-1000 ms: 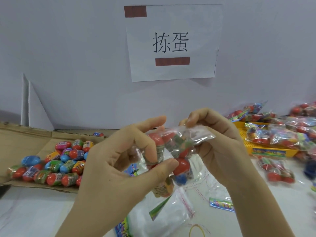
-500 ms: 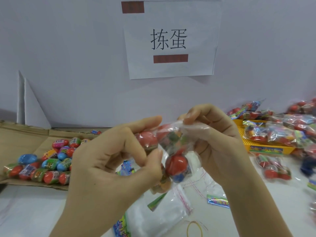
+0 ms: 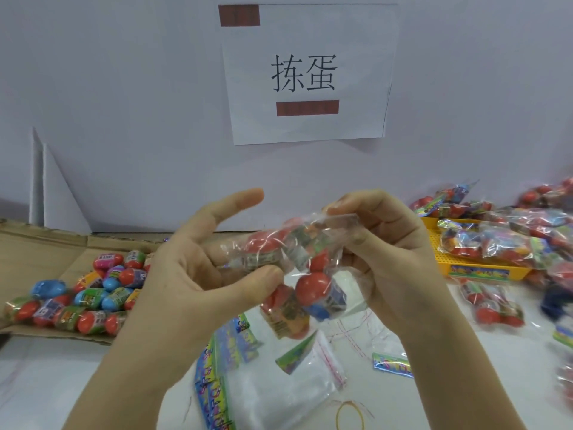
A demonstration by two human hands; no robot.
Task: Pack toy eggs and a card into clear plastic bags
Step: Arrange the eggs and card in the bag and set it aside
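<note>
Head view.

Mei: How far is the packing, by your judgement?

Tao: One bag (image 3: 297, 252) is in work. It is held in the air above the table (image 3: 46, 383), between both hands. It has several eggs (image 3: 313, 285) inside, mostly red. I think the filling of this bag is done or almost done.

Mei: And the card?

Tao: I cannot tell if a card is inside, because the plastic is wrinkled and shiny. Loose cards (image 3: 229, 346) lie on the table under the hands.

Mei: What do the hands do?

Tao: The right hand (image 3: 387, 252) pinches the top edge of the bag with curled fingertips. The left hand (image 3: 192, 274) pinches the bag's side between the thumb and the lower fingers, and its index finger stands straight and free. To me this looks like closing the mouth, but I cannot see if it is sealed.

Mei: What is finished, and what is left?

Tao: Many filled bags (image 3: 496, 240) are piled on the tray (image 3: 437, 252) and beside it, at the right. At the left, loose eggs (image 3: 93, 290) lie in the box (image 3: 37, 243). Empty bags (image 3: 279, 395) wait at the front. So much is packed, and much is left.
</note>
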